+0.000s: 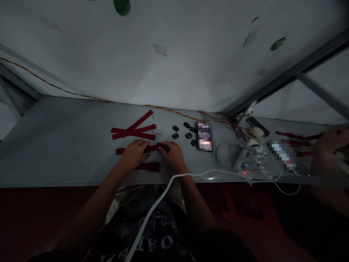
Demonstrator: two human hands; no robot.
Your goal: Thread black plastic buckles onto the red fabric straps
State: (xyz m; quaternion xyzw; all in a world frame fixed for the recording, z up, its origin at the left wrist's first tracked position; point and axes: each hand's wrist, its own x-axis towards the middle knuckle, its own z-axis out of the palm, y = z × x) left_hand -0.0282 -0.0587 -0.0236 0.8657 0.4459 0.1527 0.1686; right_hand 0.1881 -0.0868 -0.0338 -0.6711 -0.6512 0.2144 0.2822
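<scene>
My left hand [134,153] is closed on a red webbing strap [154,148] that lies across the grey table. The strap's flat end sticks out to the left of that hand. A dark piece at the left fingertips is too dim to make out. At the strap's right end my right hand [174,155] pinches a small black buckle [159,145]. Just nearer to me lies another red strap [145,166] with a black buckle [156,167] on its end, partly under my left forearm. Several loose red straps [133,131] lie crossed beyond my left hand.
Several loose black buckles [188,135] lie right of the straps, beside a phone [204,136]. A white cable [196,174] crosses over my right forearm from a power strip [249,162]. At far right, another person's hand [329,151] is near more red straps [296,136].
</scene>
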